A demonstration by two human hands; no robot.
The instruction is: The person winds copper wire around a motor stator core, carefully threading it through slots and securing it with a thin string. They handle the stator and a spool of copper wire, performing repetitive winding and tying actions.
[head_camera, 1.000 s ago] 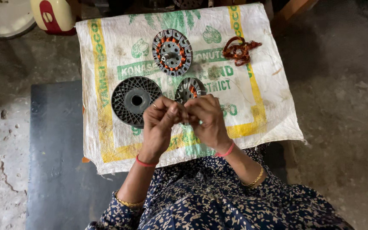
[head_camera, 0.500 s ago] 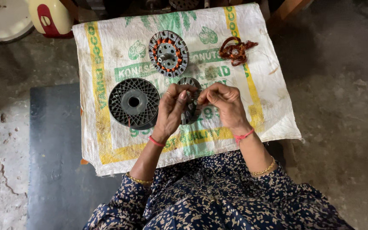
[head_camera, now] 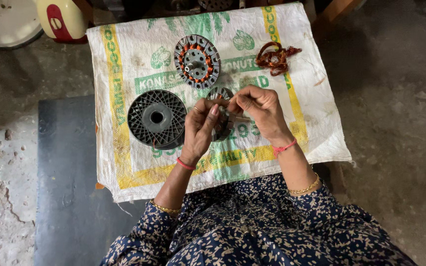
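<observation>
Moved apart a little since half a second ago, with both wrists now lower over the sack and more of the piece between them uncovered.

From the head camera: left hand (head_camera: 200, 125) curled, thumb and fingertips clamped on the near edge of the small stator (head_camera: 221, 94), held just above the woven sack (head_camera: 124, 162). Right hand (head_camera: 260, 111) with fingers pressed together, pinching at that stator's upper rim; cannot tell whether a strand is caught in the pinch, too fine to see.

Probably best done with the left grip firm and still, the right working in short pulls close to the slots, never across the sharp steel teeth.

Just left of the left hand, a black ribbed disc (head_camera: 157, 118): round, matt, spoked like a web round a central hole. Beyond both hands, a wound stator (head_camera: 196, 61): grey laminated ring, glossy orange-copper coils, steel shaft upright. Up and right of the right hand, a copper wire tangle (head_camera: 274, 56), springy and kinked. Sack coarse, white, printed green and yellow, frayed at the edges. Beneath it, a dark smooth slab (head_camera: 65, 197) on rough concrete.
</observation>
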